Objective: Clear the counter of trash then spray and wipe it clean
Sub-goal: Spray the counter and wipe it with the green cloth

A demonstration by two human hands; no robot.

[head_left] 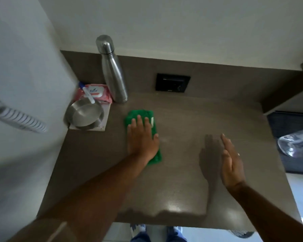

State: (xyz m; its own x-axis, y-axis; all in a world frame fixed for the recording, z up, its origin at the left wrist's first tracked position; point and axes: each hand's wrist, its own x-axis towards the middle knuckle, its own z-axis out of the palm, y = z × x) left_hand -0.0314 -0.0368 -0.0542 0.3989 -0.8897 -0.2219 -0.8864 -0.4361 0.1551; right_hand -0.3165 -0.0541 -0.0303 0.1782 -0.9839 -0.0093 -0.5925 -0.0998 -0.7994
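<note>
A green cloth (pixel 140 114) lies flat on the brown counter (pixel 191 116), left of centre. My left hand (pixel 141 137) presses down on it with the palm flat and the fingers spread, covering most of the cloth. To the right, my right hand (pixel 232 163) hovers just above the bare counter, held edge-on with the fingers straight and nothing in it. Its shadow falls on the counter to its left.
A steel bottle (pixel 113 72) stands at the back left. Beside it lie a pink wipes pack (pixel 94 92) with a pen on it and a steel bowl (pixel 85 113) on a white tile. A black socket plate (pixel 172 82) sits on the back wall. A clear plastic item (pixel 296 144) is at the right edge.
</note>
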